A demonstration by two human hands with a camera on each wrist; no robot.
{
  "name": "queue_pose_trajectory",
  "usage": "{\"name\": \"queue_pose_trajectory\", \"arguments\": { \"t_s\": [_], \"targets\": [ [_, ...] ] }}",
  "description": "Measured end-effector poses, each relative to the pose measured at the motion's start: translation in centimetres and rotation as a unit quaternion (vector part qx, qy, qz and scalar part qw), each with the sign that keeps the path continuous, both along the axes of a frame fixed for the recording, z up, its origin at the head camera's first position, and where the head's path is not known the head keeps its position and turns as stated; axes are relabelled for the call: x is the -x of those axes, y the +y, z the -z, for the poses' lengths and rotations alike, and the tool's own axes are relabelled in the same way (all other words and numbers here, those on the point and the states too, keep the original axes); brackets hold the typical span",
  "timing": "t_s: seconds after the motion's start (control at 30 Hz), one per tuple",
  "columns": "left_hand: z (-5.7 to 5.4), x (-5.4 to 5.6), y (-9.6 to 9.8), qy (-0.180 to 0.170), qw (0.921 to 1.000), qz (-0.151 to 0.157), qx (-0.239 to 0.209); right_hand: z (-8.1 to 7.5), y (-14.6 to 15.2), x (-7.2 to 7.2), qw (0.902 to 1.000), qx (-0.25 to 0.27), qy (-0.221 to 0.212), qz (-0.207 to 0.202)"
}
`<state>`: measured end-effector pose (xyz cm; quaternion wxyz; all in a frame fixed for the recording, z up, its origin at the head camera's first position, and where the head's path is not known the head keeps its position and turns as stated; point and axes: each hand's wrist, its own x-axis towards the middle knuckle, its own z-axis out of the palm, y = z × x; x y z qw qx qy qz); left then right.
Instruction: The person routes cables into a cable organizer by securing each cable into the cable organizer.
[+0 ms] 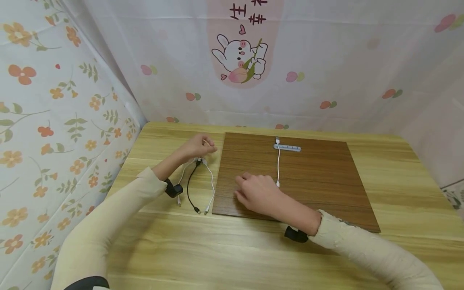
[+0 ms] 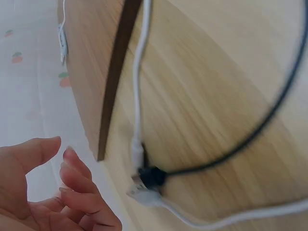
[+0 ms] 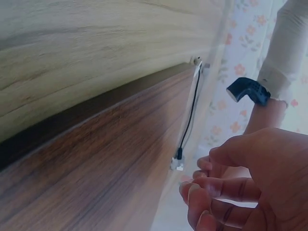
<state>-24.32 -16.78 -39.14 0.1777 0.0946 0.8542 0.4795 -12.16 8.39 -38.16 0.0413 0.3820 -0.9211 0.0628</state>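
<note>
My left hand [image 1: 198, 146] hovers just above the upper ends of a black USB cable [image 1: 197, 210] and two white USB cables [image 1: 207, 210], left of a brown board [image 1: 319, 173]. Its fingers are loosely bent; a gap shows between thumb and forefinger [image 2: 70, 155], with nothing held. Over the board's left part is my right hand [image 1: 259, 193], relaxed and holding nothing. One white cable [image 1: 278, 165] lies lengthwise on the board, its upper plug at the left end of a light blue slotted strip [image 1: 291, 148]. In the left wrist view, the plugs bunch together beside the black plug [image 2: 153, 177].
The board lies on a light wood-grain table [image 1: 174, 241]. Behind the table hangs a white curtain [image 1: 308, 48] with a rabbit print, and a flowered curtain [image 1: 72, 133] borders the left side. A black band [image 1: 174, 188] is on the left wrist.
</note>
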Motion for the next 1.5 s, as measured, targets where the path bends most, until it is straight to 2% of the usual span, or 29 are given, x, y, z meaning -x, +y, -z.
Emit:
{"name": "queue_pose_trajectory", "arguments": {
  "t_s": [0.27,0.6,1.03,1.27,1.5],
  "targets": [
    [0.2,-0.5,-2.5,0.012,0.9994,-0.014,0.028,0.3,-1.0,-0.3,0.9999,-0.004,-0.009,-0.011],
    [0.9,-0.6,-4.8,0.026,0.9969,-0.036,0.065,0.6,-2.5,-0.5,0.9996,-0.006,-0.009,-0.027],
    [2.3,-0.3,-5.8,0.059,0.9946,-0.017,0.084,0.8,-4.4,-1.1,0.9989,-0.018,-0.019,-0.038],
    [2.7,-0.2,-6.0,0.093,0.9932,0.014,0.068,1.0,-5.4,-1.4,0.9986,-0.006,-0.016,-0.05],
    [3.2,0.0,-6.1,0.084,0.9923,0.017,0.089,1.1,-6.4,-1.5,0.9982,-0.01,-0.014,-0.057]
  ]
}}
